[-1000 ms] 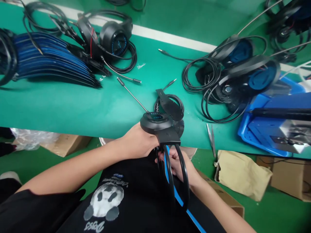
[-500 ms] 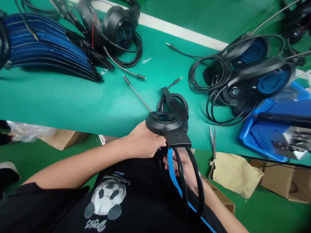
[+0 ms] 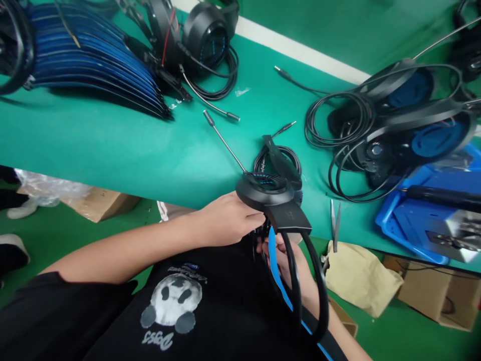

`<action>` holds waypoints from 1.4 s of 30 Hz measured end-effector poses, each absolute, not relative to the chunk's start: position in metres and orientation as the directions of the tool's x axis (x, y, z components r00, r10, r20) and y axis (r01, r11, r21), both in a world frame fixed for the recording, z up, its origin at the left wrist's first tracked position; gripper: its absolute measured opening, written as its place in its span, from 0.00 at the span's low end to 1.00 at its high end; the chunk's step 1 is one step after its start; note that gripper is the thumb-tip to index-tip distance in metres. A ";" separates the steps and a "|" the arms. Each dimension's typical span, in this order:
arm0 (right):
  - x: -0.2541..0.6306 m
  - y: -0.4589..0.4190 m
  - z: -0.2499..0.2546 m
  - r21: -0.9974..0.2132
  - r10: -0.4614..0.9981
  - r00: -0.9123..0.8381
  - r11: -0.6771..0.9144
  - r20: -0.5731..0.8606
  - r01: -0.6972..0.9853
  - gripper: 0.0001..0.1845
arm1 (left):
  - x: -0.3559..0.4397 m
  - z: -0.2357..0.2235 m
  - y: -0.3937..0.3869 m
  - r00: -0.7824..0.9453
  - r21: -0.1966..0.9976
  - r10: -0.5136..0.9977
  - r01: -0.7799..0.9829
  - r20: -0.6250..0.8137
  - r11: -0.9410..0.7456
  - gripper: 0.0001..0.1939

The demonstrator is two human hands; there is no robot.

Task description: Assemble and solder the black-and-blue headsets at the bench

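I hold a black headset [image 3: 268, 193] at the near edge of the green table [image 3: 124, 150]. My left hand [image 3: 225, 218] is closed around its round ear cup from the left. Below the cup, my right hand [image 3: 287, 258] is curled around the black headband tubes [image 3: 300, 286] and the blue inner strap [image 3: 276, 268], and is partly hidden by them. A thin microphone boom [image 3: 223, 140] sticks out from the cup toward the far left. A coiled black cable [image 3: 278, 158] lies just behind the cup.
A fanned stack of blue headbands [image 3: 90, 65] lies far left, a finished headset [image 3: 205, 37] behind it. More headsets and cable coils [image 3: 394, 115] pile at the right, over a blue tray [image 3: 424, 210]. Scissors [image 3: 334, 220] lie at the table edge. Cardboard boxes [image 3: 436, 291] stand below.
The view has shifted left and down, so everything sits further right in the frame. Both hands keep their grip on the headset; the headband tubes now hang lower and further right.
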State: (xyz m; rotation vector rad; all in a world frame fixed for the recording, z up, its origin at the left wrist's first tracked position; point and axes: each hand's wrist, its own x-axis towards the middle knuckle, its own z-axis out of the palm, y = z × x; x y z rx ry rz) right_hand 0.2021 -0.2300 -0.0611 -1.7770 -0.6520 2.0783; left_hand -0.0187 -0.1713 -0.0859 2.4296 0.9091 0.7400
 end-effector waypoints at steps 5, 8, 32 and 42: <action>0.204 -0.228 -0.049 -0.465 0.500 -0.135 -0.856 -0.855 -0.226 0.15 | -0.030 -0.080 -0.178 0.668 0.549 0.658 0.423 0.348 -0.720 0.13; 0.206 -0.228 -0.049 -0.504 0.554 -0.073 -0.798 -0.829 -0.331 0.17 | -0.030 -0.078 -0.179 0.684 0.531 0.651 0.435 0.330 -0.727 0.12; 0.223 -0.226 -0.047 -0.473 0.590 -0.216 -0.776 -0.778 -0.417 0.16 | 0.013 -0.087 -0.181 0.548 0.510 0.774 0.590 0.317 -0.626 0.17; 0.222 -0.226 -0.044 -0.473 0.624 -0.306 -0.762 -0.719 -0.442 0.16 | 0.014 -0.083 -0.177 0.566 0.555 0.798 0.605 0.205 -0.571 0.15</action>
